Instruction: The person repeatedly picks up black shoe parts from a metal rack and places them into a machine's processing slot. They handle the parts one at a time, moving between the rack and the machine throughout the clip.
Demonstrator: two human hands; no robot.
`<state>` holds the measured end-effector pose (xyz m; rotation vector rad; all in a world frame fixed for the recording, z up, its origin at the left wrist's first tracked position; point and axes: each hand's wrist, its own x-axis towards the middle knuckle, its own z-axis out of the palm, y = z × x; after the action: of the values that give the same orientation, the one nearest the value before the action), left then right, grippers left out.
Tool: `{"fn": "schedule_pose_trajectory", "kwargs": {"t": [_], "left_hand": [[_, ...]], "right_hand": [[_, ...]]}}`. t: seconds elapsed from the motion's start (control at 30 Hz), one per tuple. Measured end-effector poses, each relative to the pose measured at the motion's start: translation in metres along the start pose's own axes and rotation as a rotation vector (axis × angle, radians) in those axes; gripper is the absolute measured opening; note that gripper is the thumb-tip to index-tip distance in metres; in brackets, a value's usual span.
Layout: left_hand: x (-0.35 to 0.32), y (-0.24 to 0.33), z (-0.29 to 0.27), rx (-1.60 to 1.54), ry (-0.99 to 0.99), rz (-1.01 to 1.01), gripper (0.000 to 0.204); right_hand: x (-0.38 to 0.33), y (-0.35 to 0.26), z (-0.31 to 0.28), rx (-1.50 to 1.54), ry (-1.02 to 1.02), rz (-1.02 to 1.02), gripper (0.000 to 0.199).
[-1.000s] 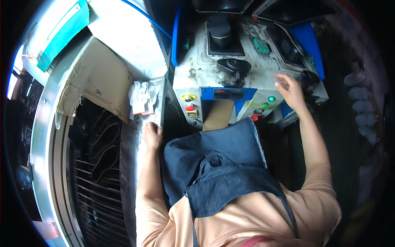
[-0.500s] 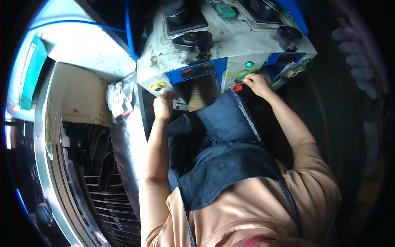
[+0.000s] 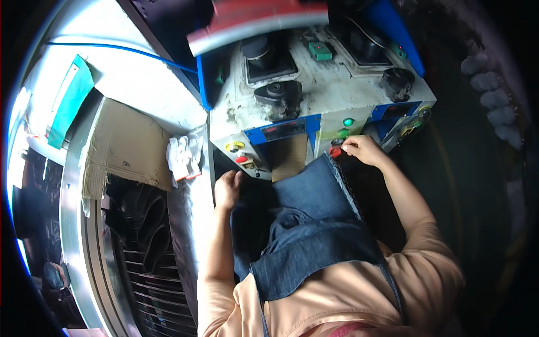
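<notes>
My left hand hangs just in front of the machine's left control panel, below and left of a red push button and a yellow-ringed knob. Its fingers are curled, with nothing visible in them. My right hand has its fingers drawn together, the tips close beside a red button on the middle panel. Whether they touch it I cannot tell. Above that button a green lamp is lit. Black shaped blocks sit on the worn white machine top.
White gloves lie on the ledge at the left, beside a cardboard sheet. Below the sheet, dark shoe-shaped pieces lie on a slatted rack. A blurred red-and-white part hangs over the machine's far side.
My left hand has come away from the left panel, uncovering the red push button. My right hand stays near the middle panel. The red-and-white part has come into view; the view has shifted.
</notes>
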<state>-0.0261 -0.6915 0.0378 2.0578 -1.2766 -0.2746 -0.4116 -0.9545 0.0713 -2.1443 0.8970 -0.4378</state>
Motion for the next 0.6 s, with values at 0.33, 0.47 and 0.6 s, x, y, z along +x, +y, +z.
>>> {"fn": "schedule_pose_trajectory", "kwargs": {"t": [0.33,0.47,0.6], "left_hand": [[-0.042,-0.082,-0.018,0.502,0.307,-0.120,0.027],[-0.044,-0.082,-0.017,0.450,0.337,-0.104,0.027],[-0.040,-0.074,-0.017,0.456,0.319,-0.136,0.025]], "right_hand": [[0.068,-0.046,-0.173,-0.097,0.605,-0.279,0.024],[0.145,-0.028,-0.242,-0.521,0.566,0.054,0.066],[0.211,0.006,-0.278,-0.495,0.419,0.340,0.097]]}}
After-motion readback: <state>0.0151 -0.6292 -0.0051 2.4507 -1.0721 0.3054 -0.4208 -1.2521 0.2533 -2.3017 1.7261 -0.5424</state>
